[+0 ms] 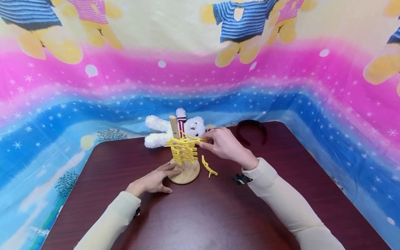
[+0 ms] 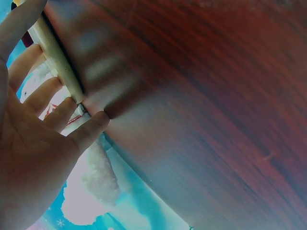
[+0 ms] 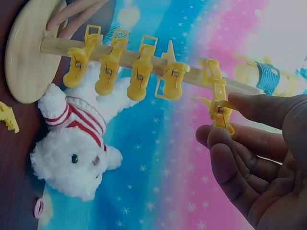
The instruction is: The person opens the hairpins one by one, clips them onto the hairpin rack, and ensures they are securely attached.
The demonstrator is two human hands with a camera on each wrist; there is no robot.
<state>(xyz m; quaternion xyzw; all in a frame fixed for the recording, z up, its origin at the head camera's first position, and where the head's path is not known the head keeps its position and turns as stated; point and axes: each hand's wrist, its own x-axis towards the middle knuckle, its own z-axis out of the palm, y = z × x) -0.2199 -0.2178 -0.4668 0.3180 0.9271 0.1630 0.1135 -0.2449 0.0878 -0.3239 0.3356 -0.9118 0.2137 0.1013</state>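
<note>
A wooden post (image 1: 173,126) stands upright on a round wooden base (image 1: 185,176). Several yellow spring hair clips (image 3: 140,74) are clamped along the post, one above another. At the upper part of the post, my right hand (image 1: 223,145) pinches the handles of a yellow hair clip (image 3: 218,88) between thumb and fingertips; its far end overlaps the post in the right wrist view. My left hand (image 1: 154,180) rests low beside the post, its spread fingers touching the base's rim. Another yellow hair clip (image 1: 208,167) lies loose on the table, right of the base.
Behind the post lies a white teddy bear (image 1: 159,128) in a striped sweater. A dark red headband (image 1: 265,131) is at the table's back right. A small pink hair tie (image 3: 39,208) lies near the bear's head. Printed cloth hangs around the table (image 1: 200,222).
</note>
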